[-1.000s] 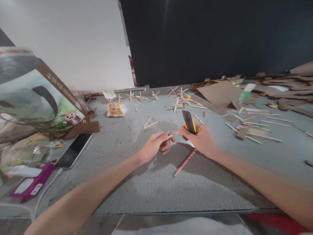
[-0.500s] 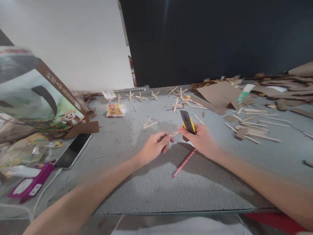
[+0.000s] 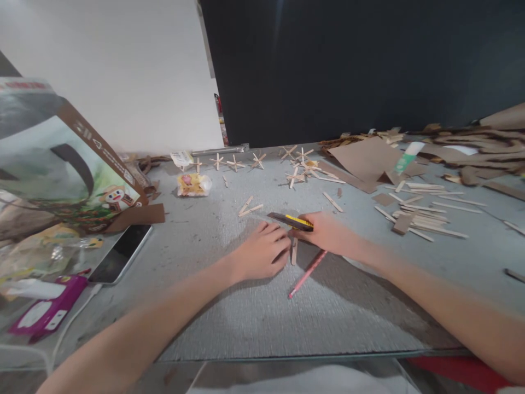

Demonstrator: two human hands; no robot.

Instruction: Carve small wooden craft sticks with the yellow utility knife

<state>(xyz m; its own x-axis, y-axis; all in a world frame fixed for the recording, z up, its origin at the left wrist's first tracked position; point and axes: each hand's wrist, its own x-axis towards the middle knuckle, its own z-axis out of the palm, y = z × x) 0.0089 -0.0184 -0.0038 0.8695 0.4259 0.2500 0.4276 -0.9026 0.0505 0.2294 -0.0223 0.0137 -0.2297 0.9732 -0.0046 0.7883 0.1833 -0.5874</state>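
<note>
My right hand [image 3: 324, 232] grips a yellow and black utility knife [image 3: 293, 221], which lies nearly level and points left over the fingers of my left hand. My left hand [image 3: 264, 251] is palm down, its fingers curled together at the side of a flat wooden craft stick [image 3: 294, 253]. The stick's far end disappears beneath the fingers, so the exact hold on it is partly hidden. A pink pencil [image 3: 307, 273] lies slantwise on the table, its upper end beneath my right wrist.
Small star shapes of crossed sticks [image 3: 235, 162] stand along the back. Loose craft sticks [image 3: 435, 224] and cardboard [image 3: 361, 158] lie at right, with a glue stick [image 3: 408, 158]. At left are a phone [image 3: 121, 254], a purple packet [image 3: 49, 306] and a printed bag [image 3: 74, 164].
The knife has tipped from upright to nearly level, pointing left. My left hand has turned palm down, and the stick now points toward me instead of lying across between both hands.
</note>
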